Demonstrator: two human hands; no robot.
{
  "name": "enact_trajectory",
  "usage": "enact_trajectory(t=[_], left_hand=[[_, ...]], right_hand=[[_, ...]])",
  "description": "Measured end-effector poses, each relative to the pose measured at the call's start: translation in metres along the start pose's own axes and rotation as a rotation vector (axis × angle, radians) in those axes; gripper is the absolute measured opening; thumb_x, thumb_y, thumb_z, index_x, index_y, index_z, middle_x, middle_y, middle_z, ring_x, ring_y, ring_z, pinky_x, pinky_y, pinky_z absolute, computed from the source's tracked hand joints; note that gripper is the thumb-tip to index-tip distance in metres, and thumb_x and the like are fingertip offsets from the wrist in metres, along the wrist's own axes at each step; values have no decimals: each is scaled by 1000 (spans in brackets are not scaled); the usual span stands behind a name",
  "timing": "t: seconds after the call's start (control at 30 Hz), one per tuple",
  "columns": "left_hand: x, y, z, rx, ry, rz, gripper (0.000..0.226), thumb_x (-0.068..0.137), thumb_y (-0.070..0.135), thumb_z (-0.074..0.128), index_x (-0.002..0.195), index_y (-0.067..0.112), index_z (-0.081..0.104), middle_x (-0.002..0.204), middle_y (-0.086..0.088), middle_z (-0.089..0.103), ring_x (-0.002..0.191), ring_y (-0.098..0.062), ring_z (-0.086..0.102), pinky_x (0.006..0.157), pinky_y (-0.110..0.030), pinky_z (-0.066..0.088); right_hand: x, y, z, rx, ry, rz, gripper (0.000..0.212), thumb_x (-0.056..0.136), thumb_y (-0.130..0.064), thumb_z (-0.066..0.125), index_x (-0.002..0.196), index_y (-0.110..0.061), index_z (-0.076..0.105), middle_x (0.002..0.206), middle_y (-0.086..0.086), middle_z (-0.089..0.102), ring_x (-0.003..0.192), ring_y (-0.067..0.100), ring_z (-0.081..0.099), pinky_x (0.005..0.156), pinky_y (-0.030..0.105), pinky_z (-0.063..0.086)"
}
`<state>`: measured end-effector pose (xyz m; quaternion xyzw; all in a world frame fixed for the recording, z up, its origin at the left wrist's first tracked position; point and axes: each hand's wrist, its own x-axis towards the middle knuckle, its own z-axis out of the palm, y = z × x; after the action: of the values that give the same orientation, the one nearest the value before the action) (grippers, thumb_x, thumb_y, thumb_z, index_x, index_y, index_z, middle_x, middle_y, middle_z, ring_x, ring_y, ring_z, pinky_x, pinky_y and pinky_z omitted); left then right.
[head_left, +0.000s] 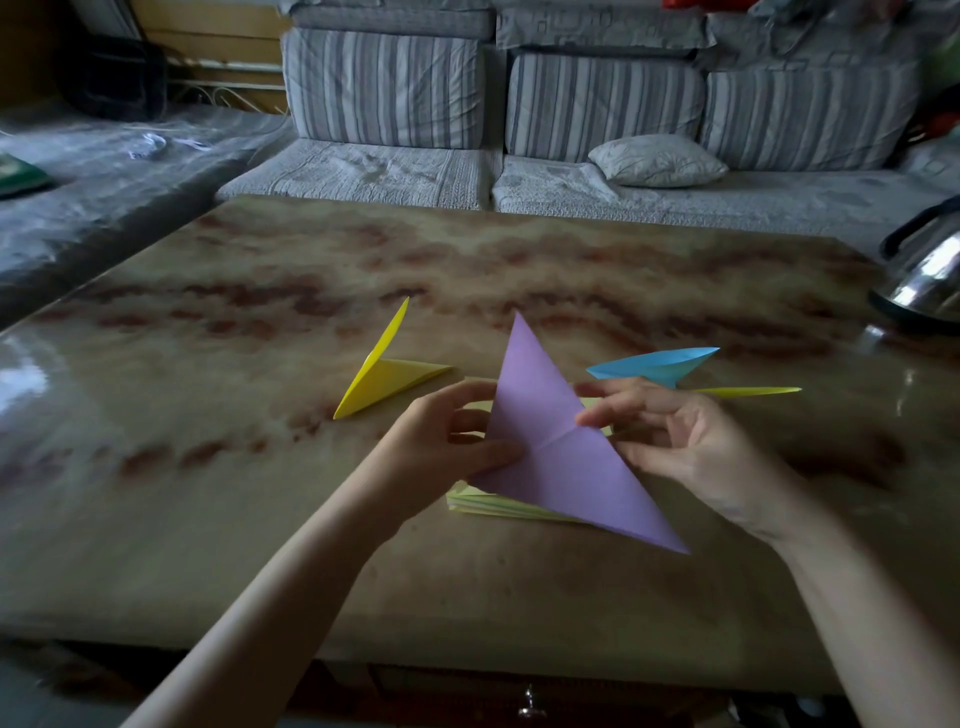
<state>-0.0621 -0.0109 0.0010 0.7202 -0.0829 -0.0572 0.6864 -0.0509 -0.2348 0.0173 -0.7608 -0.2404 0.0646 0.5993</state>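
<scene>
A purple sheet of paper (556, 441), folded with a crease across its middle, is held above the table with one tip up and one tip toward me. My left hand (447, 441) pinches its left edge between thumb and fingers. My right hand (675, 436) pinches its right side near the crease. Under the sheet lies a stack of pale yellow paper (498, 506). A folded yellow paper shape (382, 382) stands to the left, a folded blue one (660, 364) to the right, with a thin yellow piece (748, 391) behind it.
The marble-patterned table (260, 519) spreads wide around the papers. A steel kettle (924, 275) stands at the right edge. Beyond the table is a striped grey sofa (597, 104) with a small pillow (657, 161).
</scene>
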Motion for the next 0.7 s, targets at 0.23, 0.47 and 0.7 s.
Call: enact_trajectory(t=[0.23, 0.47, 0.7], left_hand=[[-2, 1, 2, 1, -56, -5, 43, 76, -6, 70, 112, 16, 59, 87, -1, 72, 75, -9, 65, 62, -21, 52], [-6, 2, 5, -53, -147, 16, 36, 84, -9, 58, 118, 5, 55, 92, -19, 71, 86, -32, 69, 63, -25, 54], [-7, 9, 10, -98, -91, -49, 26, 96, 21, 42, 92, 10, 66, 72, 1, 71, 67, -9, 68, 63, -25, 57]], right_hand=[[3, -1, 2, 100, 12, -19, 13, 63, -27, 83, 75, -24, 78, 93, -12, 73, 93, 0, 66, 77, 11, 48], [7, 8, 12, 223, 179, -8, 49, 45, -53, 85, 74, -15, 75, 71, 1, 71, 64, 12, 67, 63, 20, 54], [7, 5, 19, 358, 271, 64, 29, 59, -22, 77, 82, -7, 68, 72, 6, 71, 65, 15, 67, 58, 23, 55]])
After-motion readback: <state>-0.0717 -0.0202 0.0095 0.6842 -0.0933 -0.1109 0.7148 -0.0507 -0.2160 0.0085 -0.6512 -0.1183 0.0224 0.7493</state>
